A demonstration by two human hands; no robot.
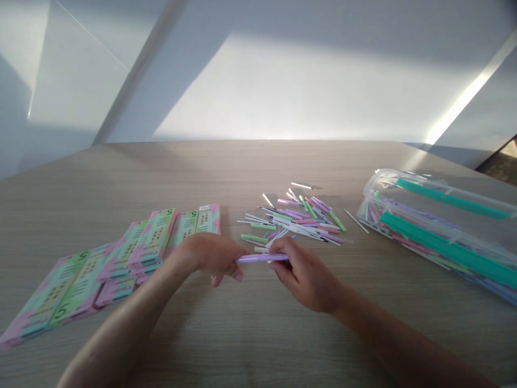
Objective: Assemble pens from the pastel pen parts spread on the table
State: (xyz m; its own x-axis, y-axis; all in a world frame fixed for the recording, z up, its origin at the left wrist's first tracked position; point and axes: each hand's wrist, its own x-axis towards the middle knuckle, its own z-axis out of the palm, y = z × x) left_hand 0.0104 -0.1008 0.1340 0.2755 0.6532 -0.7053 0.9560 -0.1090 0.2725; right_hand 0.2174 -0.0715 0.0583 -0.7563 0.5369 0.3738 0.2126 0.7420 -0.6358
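Note:
A lilac pen (262, 258) lies level between both hands, just above the wooden table (250, 334). My left hand (214, 256) is closed on its left end. My right hand (304, 272) pinches its right end with curled fingers. Right behind the hands lies a loose heap of pen parts (299, 218): pastel barrels and caps in pink, green and lilac, plus thin white refills.
Several flat pastel card packs (121, 258) printed with a "5" are fanned out at the left. A clear plastic bag (440, 226) with teal strips and more pens lies at the right. A white wall rises behind the table's far edge.

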